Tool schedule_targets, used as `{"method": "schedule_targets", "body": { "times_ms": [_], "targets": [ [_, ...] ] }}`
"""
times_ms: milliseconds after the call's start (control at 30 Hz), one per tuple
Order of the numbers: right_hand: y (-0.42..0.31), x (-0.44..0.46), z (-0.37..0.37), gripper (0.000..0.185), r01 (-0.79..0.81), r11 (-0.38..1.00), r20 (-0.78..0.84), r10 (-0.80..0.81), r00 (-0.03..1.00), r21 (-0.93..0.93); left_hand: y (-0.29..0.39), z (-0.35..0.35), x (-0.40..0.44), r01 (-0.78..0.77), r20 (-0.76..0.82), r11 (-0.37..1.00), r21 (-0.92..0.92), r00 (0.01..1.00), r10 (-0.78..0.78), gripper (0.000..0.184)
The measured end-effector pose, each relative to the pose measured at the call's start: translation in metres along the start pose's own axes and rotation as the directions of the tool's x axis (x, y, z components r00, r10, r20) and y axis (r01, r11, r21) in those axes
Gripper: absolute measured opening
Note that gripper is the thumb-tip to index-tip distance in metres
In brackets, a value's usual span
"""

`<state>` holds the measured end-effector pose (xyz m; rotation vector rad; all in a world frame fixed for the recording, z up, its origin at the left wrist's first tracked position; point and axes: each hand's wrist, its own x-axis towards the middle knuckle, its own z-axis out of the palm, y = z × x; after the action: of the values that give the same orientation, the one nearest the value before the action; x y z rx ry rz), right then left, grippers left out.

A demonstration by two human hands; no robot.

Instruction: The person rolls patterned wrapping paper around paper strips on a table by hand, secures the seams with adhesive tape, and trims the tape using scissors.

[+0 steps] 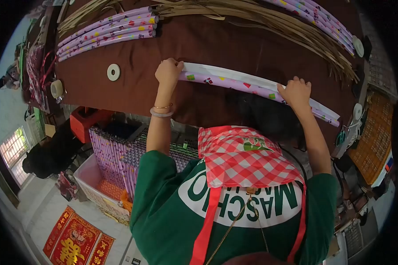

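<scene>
A long strip of patterned pink paper (234,84) with a white edge lies across the brown cloth in front of me, partly rolled lengthwise. My left hand (168,75) has its fingers closed at the strip's left end. Farther right, my right hand (296,93) grips the same strip, some way in from its right end. Behind my left hand, several finished-looking patterned tubes (115,32) lie side by side. More such tubes (316,20) rest at the upper right. Between these groups stretch long dry brown strips (269,24).
A white ring (113,72) and a tape roll (56,88) lie on the brown cloth (137,95) at left. Below the table edge, a white bin (90,179) holds many patterned tubes beside a red container (85,124). A woven panel (370,139) is at right.
</scene>
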<state>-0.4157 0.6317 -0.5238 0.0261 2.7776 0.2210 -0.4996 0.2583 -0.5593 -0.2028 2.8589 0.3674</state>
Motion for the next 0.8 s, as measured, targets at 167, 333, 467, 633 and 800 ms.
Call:
{"method": "schedule_targets", "body": {
  "times_ms": [167, 333, 467, 633, 800],
  "targets": [
    [-0.001, -0.002, -0.001, 0.046, -0.01, 1.0, -0.019, 0.011, 1.0, 0.015, -0.002, 0.006, 0.0, -0.041, -0.076, 0.996, 0.074, 0.996, 0.047, 0.029],
    [-0.001, -0.002, 0.001, 0.044, -0.001, 0.999, -0.061, -0.002, 0.998, -0.034, -0.001, 0.012, 0.0, -0.038, -0.135, 0.993, 0.111, 0.989, 0.053, 0.029],
    [0.0, -0.002, 0.002, 0.044, 0.004, 1.0, -0.093, -0.005, 0.996, -0.013, -0.004, 0.014, -0.004, -0.054, -0.15, 0.993, 0.104, 0.986, 0.069, 0.029],
    [-0.002, -0.001, 0.005, 0.044, -0.02, 1.0, -0.112, 0.019, 0.994, -0.007, -0.006, 0.011, -0.002, -0.071, -0.127, 0.995, 0.067, 0.989, 0.079, 0.03],
    [-0.005, 0.001, -0.003, 0.044, -0.066, 0.998, 0.018, 0.065, 0.998, 0.011, -0.001, 0.01, -0.005, -0.028, -0.139, 0.998, 0.065, 0.99, 0.037, 0.029]
  ]
}}
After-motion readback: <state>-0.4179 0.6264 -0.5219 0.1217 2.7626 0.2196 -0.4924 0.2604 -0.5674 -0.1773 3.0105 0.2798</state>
